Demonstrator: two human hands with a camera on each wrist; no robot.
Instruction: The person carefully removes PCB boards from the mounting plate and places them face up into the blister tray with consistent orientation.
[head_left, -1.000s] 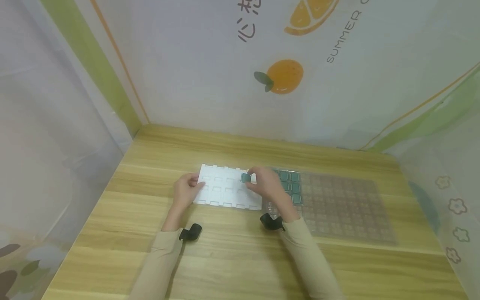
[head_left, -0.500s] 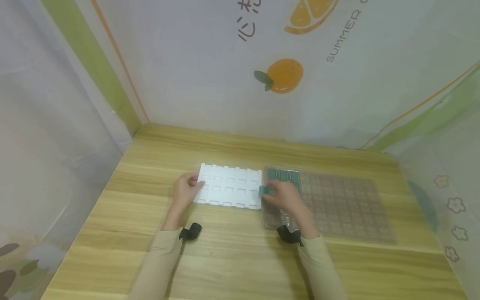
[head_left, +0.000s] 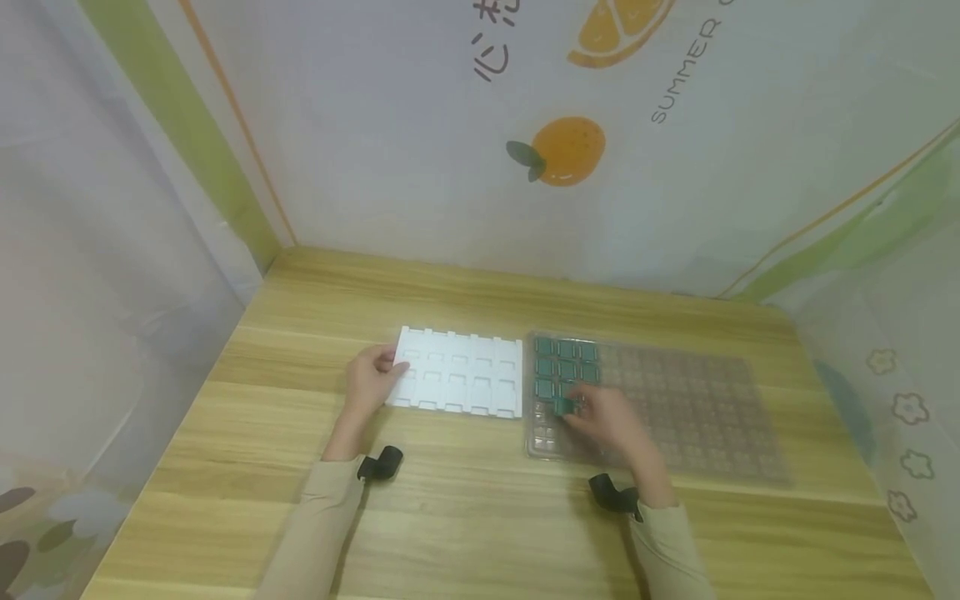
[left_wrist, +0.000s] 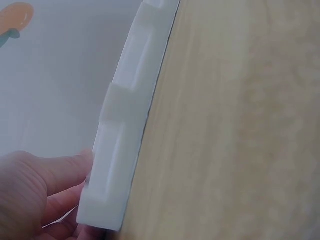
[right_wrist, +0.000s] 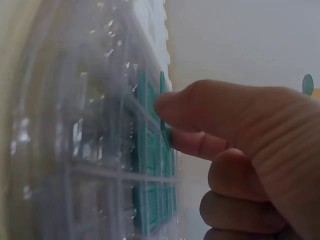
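Note:
My left hand (head_left: 370,381) grips the left edge of a white tray (head_left: 450,392) with rows of shallow recesses. In the left wrist view, the thumb lies on the white tray's notched edge (left_wrist: 107,160). Between thumb and forefinger my right hand (head_left: 611,417) pinches a thin green square piece (head_left: 564,406). It is just above a clear plastic tray (head_left: 543,450), near several like green squares (head_left: 567,348) sitting in its pockets. The right wrist view shows the pinched green piece (right_wrist: 163,130) edge-on, close to the others. My fingers hide part of it.
The clear tray's right part (head_left: 697,417) extends far to the right on the wooden table (head_left: 465,500). Its left edge lies close beside the white tray. A printed white cloth (head_left: 412,167) hangs behind the table.
My right hand has moved right and nearer, from over the white tray to the clear tray, carrying the green square piece. My left hand has stayed on the white tray.

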